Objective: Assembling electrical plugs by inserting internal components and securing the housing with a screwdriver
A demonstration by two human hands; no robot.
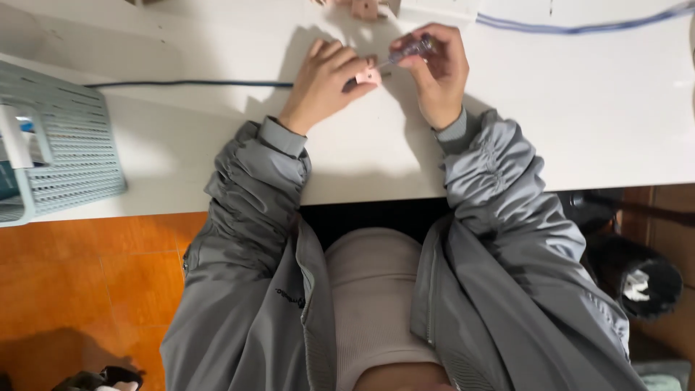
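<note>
The white surface (579, 108) ran across the top of my view above an orange tiled floor (94, 275), and the work sat near the surface's far edge, about midway along it. There lay a small pink block (368, 74), flat on the surface, pinned under the fingertips of the left hand (327, 81). The grip there was closed down on the block, fingers curled over its near side. The right hand (436, 72) was pinched shut around a small screwdriver (407, 53) with a clear handle, its shaft slanting down and leftward to meet the block; I could not make out the tip itself.

To do this well, I judged the left hand had to keep the block dead still against the surface while the right kept the tool in line with whatever it seated in, turning with the fingertips and not the wrist, pressing lightly so the tip would not skip off.

Both wrists rested on the surface, forearms in grey sleeves converging from the near edge, elbows hanging off it.

Further out, a dark cable (188, 84) ran leftward from behind the left hand, a blue cable (579, 29) crossed the far right corner, and a pale perforated basket (65, 145) sat at the left end.
</note>
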